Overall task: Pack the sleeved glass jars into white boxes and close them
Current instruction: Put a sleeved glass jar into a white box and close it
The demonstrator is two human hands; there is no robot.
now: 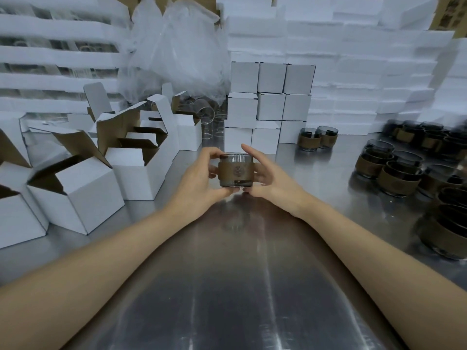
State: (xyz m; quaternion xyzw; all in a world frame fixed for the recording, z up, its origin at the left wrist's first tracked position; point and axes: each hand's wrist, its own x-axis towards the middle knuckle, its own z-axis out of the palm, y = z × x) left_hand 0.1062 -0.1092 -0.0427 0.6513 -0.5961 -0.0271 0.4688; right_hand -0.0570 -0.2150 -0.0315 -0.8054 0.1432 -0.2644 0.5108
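left hand [199,179] and right hand [269,179] both grip the small smoky glass jar with a brown sleeve [236,170] between them, fingers curled round its sides; best keep it upright and lower it squarely into the open white cardboard box [78,195] left of the left hand

A packing workshop: a steel table [316,188] crowded with open white boxes [75,193], closed boxes [270,107] and sleeved jars [394,173].
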